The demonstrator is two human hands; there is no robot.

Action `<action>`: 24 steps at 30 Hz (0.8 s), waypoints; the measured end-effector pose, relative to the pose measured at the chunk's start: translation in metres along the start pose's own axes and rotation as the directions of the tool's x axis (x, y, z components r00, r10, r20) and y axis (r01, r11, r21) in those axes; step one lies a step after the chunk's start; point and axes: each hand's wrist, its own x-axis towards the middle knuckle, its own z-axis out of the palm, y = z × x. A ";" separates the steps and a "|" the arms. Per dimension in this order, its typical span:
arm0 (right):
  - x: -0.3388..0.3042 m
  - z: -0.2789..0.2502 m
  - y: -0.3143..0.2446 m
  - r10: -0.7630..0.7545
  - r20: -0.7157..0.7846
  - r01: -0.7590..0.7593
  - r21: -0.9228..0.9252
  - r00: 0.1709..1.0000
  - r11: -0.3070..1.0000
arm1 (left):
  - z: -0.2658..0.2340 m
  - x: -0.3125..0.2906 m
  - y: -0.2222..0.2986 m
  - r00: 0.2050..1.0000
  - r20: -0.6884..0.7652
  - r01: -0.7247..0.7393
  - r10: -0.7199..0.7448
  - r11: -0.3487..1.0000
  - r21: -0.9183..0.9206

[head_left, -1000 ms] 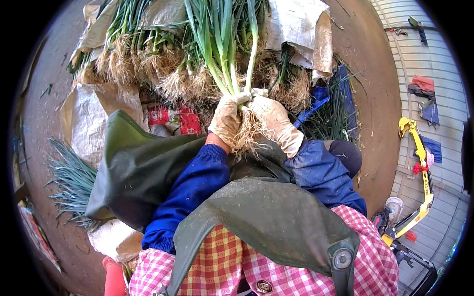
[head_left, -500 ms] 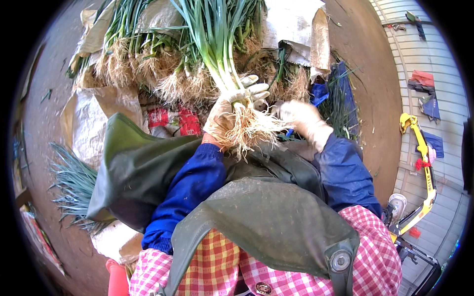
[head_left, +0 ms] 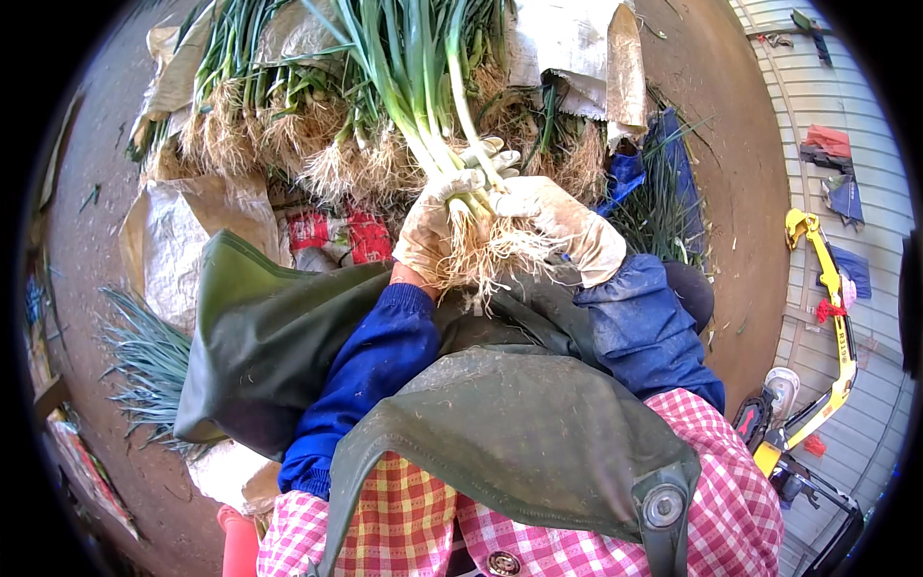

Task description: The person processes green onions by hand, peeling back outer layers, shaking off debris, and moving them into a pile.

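My left hand (head_left: 429, 223), in a pale glove, is closed round the lower white stems of a bunch of scallions (head_left: 413, 91). Their long green leaves point away from me, and the stringy roots (head_left: 505, 252) hang toward my lap. Close beside it, my right hand (head_left: 569, 226), also gloved, is closed at the base of one scallion stalk (head_left: 463, 106) leaning to the right of the bunch. Its fingertips are partly hidden among the stems and roots. Below both hands, a dark green apron (head_left: 519, 404) covers my lap.
More rooted scallions (head_left: 226, 120) lie in a row ahead, partly under woven sacks (head_left: 558, 53). A pale sack (head_left: 197, 245) and a red bag (head_left: 367, 237) lie left of my hands. Green leaves (head_left: 144, 361) spread farther left. A blue sheet (head_left: 687, 183) lies right; a yellow jointed arm (head_left: 838, 332) stands beyond.
My right hand, blurred before and apart from the stems, has come in to the bunch and closed on a stalk. That stalk now leans away from the others. My left hand keeps its hold.
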 end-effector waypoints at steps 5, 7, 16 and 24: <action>-0.005 -0.016 0.011 -0.116 -0.054 0.105 -0.180 0.992 0.978 | -0.008 0.000 -0.002 0.998 -0.039 0.056 -0.058 0.997 -0.052; -0.002 -0.022 0.011 -0.214 -0.035 0.160 -0.549 0.976 0.820 | -0.004 0.001 -0.002 0.996 -0.064 0.053 -0.060 0.993 -0.106; 0.008 -0.016 0.022 -0.304 -0.104 0.028 -0.917 0.947 0.399 | -0.020 0.007 -0.004 0.999 -0.016 0.052 -0.052 0.999 0.002; 0.005 0.010 0.012 -0.336 -0.184 -0.208 -0.978 0.924 -0.035 | -0.016 0.007 -0.004 0.980 -0.194 0.056 -0.040 0.996 0.075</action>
